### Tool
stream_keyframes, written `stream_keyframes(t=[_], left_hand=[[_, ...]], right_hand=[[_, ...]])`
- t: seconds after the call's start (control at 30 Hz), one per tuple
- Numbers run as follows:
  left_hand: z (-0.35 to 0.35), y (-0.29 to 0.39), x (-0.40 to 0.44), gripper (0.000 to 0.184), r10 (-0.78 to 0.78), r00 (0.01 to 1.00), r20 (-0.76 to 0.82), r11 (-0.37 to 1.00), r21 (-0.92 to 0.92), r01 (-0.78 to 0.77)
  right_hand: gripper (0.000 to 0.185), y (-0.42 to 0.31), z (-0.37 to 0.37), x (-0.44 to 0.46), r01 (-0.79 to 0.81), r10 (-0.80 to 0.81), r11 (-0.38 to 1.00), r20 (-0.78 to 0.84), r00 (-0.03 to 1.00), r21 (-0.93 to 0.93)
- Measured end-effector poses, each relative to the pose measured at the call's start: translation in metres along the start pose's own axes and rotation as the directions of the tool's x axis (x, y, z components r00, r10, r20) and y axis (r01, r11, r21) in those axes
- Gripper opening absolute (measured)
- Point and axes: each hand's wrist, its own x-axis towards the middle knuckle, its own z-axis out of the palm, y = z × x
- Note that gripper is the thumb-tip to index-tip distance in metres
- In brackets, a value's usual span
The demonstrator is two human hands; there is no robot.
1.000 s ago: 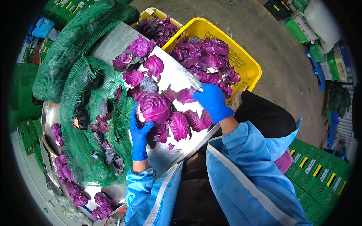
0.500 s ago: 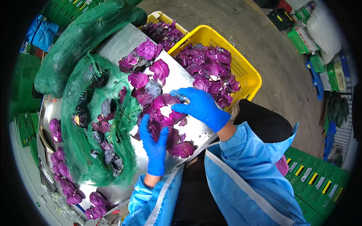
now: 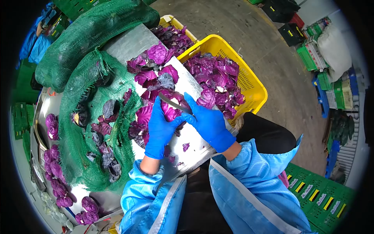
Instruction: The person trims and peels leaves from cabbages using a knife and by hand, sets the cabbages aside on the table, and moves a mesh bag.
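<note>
A purple cabbage [image 3: 170,113] is gripped by my left hand [image 3: 160,128], its fingers and thumb closed around the near side. My right hand [image 3: 212,126], also in a blue glove, is closed on a knife; the handle is mostly hidden in the palm. The curved knife blade [image 3: 171,102] lies across the pale cut part of the cabbage, pointing up and left. Loose purple leaves [image 3: 145,113] lie beside and behind my hands on the metal table [image 3: 196,150]. Small leaf scraps [image 3: 186,147] lie in front of them.
A yellow crate [image 3: 255,87] full of leaves stands against the table's right side, with another leaf-filled crate [image 3: 167,19] behind it. A green mesh bag [image 3: 93,171] and a full one [image 3: 66,50] lie left. Trimmed cabbages [image 3: 54,165] line the far-left edge. A person's blue sleeve [image 3: 27,43] shows upper left.
My left hand has moved up and closed on the cabbage. My right hand has brought the knife blade across it. Several leaves near the table's front edge have gone from there.
</note>
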Motion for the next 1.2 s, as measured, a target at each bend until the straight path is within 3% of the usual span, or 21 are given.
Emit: stream_keyframes(t=[0.07,0.13,0.27,0.4,0.47,0.5,0.53,0.57,0.6,0.67,0.73,0.8,0.87,0.97,1.0,1.07,1.1,1.13,1.2], left_hand=[[-0.002,0.001,0.003,0.106,-0.03,0.998,0.053,0.998,-0.059,0.033],[-0.003,-0.002,0.007,0.097,0.088,0.995,0.035,0.995,-0.054,-0.086],[0.0,-0.004,0.005,0.092,0.136,0.987,0.079,0.978,-0.173,-0.121],[0.0,-0.011,0.005,0.097,0.08,0.997,0.015,0.995,-0.059,-0.079],[0.002,-0.014,0.004,0.101,0.042,0.999,-0.02,0.999,0.013,-0.042],[-0.005,0.005,0.002,0.106,-0.112,0.993,0.049,0.994,-0.011,0.112],[0.002,-0.001,-0.004,0.106,-0.108,0.993,0.049,0.994,-0.01,0.108],[0.013,-0.015,-0.015,0.108,0.177,0.984,-0.012,0.974,0.142,-0.174],[0.018,-0.021,-0.025,0.11,0.456,0.889,-0.028,0.851,0.307,-0.427],[0.022,-0.019,-0.035,0.114,0.495,0.869,-0.015,0.843,0.253,-0.475],[0.022,-0.02,-0.034,0.113,0.418,0.906,-0.062,0.9,0.165,-0.404],[0.017,-0.027,-0.035,0.111,0.384,0.921,-0.069,0.917,0.144,-0.372],[0.014,-0.041,-0.038,0.11,0.306,0.946,-0.109,0.942,-0.108,-0.317],[0.006,-0.041,-0.033,0.109,0.209,0.977,-0.043,0.972,-0.096,-0.212],[0.005,-0.04,-0.032,0.11,0.203,0.979,-0.03,0.978,-0.052,-0.204],[0.001,-0.03,-0.029,0.109,0.172,0.985,-0.013,0.983,-0.069,-0.172],[0.002,-0.027,-0.028,0.108,0.143,0.99,-0.009,0.985,-0.092,-0.143],[-0.001,-0.031,-0.025,0.104,0.106,0.994,0.028,0.952,-0.293,-0.093],[-0.008,-0.039,-0.022,0.103,0.133,0.989,0.057,0.945,-0.308,-0.11]], right_hand=[[0.063,0.008,0.012,-0.003,0.132,-0.13,0.991,-0.067,0.989,0.027],[0.061,0.005,0.007,0.002,0.123,-0.123,0.992,-0.037,0.992,-0.007],[0.054,0.009,0.007,0.021,0.193,-0.198,0.975,-0.035,0.98,-0.107],[0.049,0.003,-0.007,0.047,0.221,-0.209,0.97,0.122,0.97,-0.101],[0.053,-0.001,-0.015,0.059,0.178,-0.178,0.984,0.145,0.973,0.016],[0.056,-0.006,-0.026,0.069,0.137,-0.135,0.991,0.252,0.958,0.012],[0.061,-0.009,-0.037,0.079,0.093,-0.088,0.996,0.354,0.931,0.003],[0.068,-0.003,-0.041,0.09,0.045,-0.059,0.998,0.339,0.939,0.049],[0.068,0.006,-0.044,0.103,-0.017,-0.005,0.998,0.354,0.935,0.062],[0.064,0.015,-0.037,0.11,-0.031,0.02,0.999,0.391,0.92,0.022],[0.061,0.024,-0.009,0.097,0.044,-0.061,0.997,0.261,0.964,0.069],[0.058,0.026,0.01,0.081,-0.035,0.024,0.961,0.041,0.999,0.275],[0.062,0.038,0.01,0.074,-0.398,0.227,0.764,0.367,0.902,0.508],[0.072,0.022,0.017,0.039,-0.23,0.182,0.86,0.148,0.972,0.456],[0.074,0.015,0.025,0.029,-0.185,0.13,0.83,0.139,0.982,0.526],[0.068,-0.006,0.023,0.018,-0.225,0.178,0.887,0.15,0.972,0.404],[0.059,-0.004,0.027,0.02,-0.178,0.175,0.803,0.061,0.983,0.568],[0.059,0.001,0.026,0.02,-0.181,0.178,0.802,0.062,0.982,0.569],[0.051,0.008,0.022,0.021,-0.207,0.167,0.876,0.129,0.977,0.436]])
